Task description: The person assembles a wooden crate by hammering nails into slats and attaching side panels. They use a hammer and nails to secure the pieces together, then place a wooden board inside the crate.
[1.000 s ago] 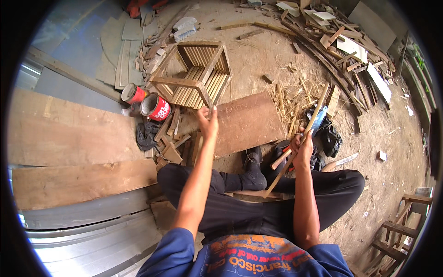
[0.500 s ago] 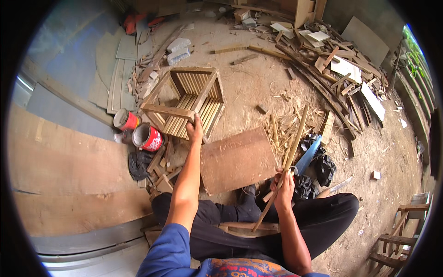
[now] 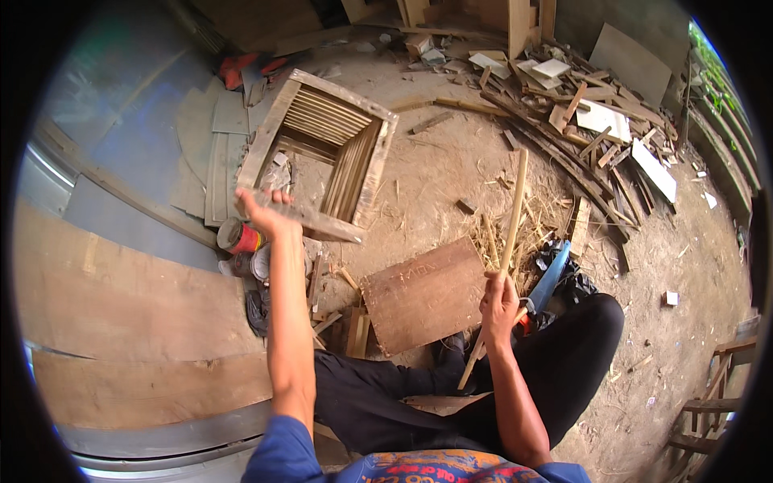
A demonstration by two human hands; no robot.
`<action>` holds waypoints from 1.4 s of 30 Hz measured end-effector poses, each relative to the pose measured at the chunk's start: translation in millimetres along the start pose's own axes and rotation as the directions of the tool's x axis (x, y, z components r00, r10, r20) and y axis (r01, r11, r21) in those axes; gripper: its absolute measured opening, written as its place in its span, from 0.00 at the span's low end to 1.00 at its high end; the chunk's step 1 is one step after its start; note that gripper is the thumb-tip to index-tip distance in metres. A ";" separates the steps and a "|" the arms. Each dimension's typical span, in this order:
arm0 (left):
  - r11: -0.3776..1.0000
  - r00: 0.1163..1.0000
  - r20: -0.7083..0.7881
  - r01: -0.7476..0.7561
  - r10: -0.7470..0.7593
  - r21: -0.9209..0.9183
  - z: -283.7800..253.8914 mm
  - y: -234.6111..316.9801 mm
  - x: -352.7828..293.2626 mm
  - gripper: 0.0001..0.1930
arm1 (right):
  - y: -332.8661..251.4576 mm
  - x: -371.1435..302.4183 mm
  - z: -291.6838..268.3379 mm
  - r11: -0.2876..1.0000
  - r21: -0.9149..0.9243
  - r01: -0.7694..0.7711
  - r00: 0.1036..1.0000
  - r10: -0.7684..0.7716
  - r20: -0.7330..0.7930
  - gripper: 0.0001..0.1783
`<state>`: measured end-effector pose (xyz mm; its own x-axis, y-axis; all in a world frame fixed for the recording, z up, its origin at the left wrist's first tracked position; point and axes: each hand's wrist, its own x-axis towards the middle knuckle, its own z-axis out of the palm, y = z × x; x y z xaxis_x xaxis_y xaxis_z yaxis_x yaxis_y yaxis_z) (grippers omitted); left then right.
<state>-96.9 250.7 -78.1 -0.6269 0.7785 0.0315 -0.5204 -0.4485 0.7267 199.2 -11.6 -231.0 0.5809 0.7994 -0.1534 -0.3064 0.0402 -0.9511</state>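
My left hand [image 3: 272, 214] is closed on the near rail of a slatted wooden crate [image 3: 374, 173], close to its left corner. The crate is tilted, its open frame facing me and slats lining its inner sides. In my right hand [image 3: 499, 304] is a long, thin bamboo strip [image 3: 517, 209], held upright at a slant over my lap. Its lower end reaches down between my legs. A short stick-like piece also shows beside that hand; whether I grip it I cannot tell. Between my arms lies a brown wooden board [image 3: 423, 296] on the ground.
Bamboo shavings [image 3: 531, 221], a blue-bladed saw [image 3: 552, 276] and black plastic bags [image 3: 578, 286] lie by my right knee. Paint cans [image 3: 238, 236] stand left, beside leaning sheets. Scrap wood [image 3: 596, 121] is heaped at far right; a wooden stool-like frame [image 3: 717, 402] stands lower right.
The crate has been lifted and turned, its open frame now toward me. My left hand has moved left with it. The bamboo strip stands more upright in my right hand.
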 end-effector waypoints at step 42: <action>0.939 0.951 -0.040 0.309 -0.307 0.148 -207.7 125.8 -242.5 0.28 | -227.4 -87.3 29.9 0.271 -0.403 0.874 0.413 0.021 0.911 0.22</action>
<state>-130.8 -85.7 -136.8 -0.4599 0.8602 -0.2203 -0.5967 -0.1157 0.7941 195.6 -72.5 6.7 -0.4536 0.8766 0.1606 0.7283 0.4685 -0.5001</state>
